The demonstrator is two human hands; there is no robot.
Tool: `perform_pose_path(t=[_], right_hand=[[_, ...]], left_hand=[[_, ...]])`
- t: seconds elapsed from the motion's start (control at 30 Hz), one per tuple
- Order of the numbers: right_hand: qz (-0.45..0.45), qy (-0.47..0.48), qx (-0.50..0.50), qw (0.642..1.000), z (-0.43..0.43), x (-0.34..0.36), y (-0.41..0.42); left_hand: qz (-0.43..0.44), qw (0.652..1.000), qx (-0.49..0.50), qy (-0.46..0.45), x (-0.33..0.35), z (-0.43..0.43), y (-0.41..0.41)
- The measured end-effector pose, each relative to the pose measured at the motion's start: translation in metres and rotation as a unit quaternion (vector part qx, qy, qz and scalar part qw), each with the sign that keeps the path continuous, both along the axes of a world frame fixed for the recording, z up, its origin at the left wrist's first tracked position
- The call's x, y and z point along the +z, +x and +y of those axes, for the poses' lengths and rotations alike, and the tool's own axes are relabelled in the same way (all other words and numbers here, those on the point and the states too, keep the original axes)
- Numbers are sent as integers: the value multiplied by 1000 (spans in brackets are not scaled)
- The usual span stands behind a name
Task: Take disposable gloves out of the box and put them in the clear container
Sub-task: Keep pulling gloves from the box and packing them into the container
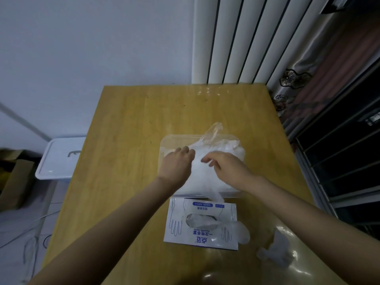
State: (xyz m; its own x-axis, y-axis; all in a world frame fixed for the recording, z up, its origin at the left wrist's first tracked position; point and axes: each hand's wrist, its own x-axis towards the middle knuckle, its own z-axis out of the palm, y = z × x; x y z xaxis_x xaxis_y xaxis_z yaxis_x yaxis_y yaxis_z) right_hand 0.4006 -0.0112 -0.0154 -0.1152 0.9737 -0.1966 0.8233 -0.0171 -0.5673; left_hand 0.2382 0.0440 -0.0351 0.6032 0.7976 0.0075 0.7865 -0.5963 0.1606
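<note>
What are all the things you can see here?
table: one, yellowish wood, under everything
clear container: one, see-through, middle of the table
gloves: a pile, whitish, in the container
glove box: one, white and blue, nearer than the container, a glove poking out
loose glove: one, clear, on the table right of the box
bin with lid: one, white, beside the table's left edge
cardboard box: one, brown, far left
radiator: one, white, behind the table
curtain: one, patterned, far right
left hand: one, fingers curled into the gloves
right hand: one, fingers curled over the pile, grip unclear
</note>
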Motion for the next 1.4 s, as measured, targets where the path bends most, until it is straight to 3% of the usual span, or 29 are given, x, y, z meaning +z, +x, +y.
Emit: perform_pose_path(t=[0.07, 0.13, 0.33, 0.43, 0.77, 0.87, 0.97, 1.03, 1.13, 1.2, 1.3, 1.4], right_hand=[[-15, 84, -21, 996, 1, 4, -4], [-53, 115, 9, 992, 5, 1, -7], [-210, -58, 97, 971, 22, -35, 1], [-231, -130, 98, 959, 22, -44, 7], [-261, -189, 123, 939, 34, -71, 9], [-237, -215, 125, 939, 40, -68, 11], [-132, -230, 76, 961, 43, -54, 14], [-73, -185, 23, 980, 39, -43, 17], [-2, -38, -45, 998, 23, -21, 11], [51, 32, -56, 997, 5, -2, 0], [50, -4, -5, 999, -27, 16, -12], [-89, -89, 102, 987, -53, 13, -15]], left_hand=[[0, 1000, -12, -6, -5, -3, 5], [61, 998, -25, -26, -16, -2, 9], [224, 969, -60, -88, -41, 2, 14], [273, 952, -56, -125, -51, 7, 9], [297, 941, -35, -159, -69, 16, 4], [324, 934, -47, -145, -66, 19, 6], [347, 930, -60, -102, -57, 23, 6], [350, 931, -64, -81, -47, 25, 5], [285, 955, -51, -69, -29, 20, 7], [151, 987, -34, -46, -19, 8, 8], [-24, 999, -42, 19, -6, -16, 6], [-113, 985, -81, 99, 0, -44, 1]])
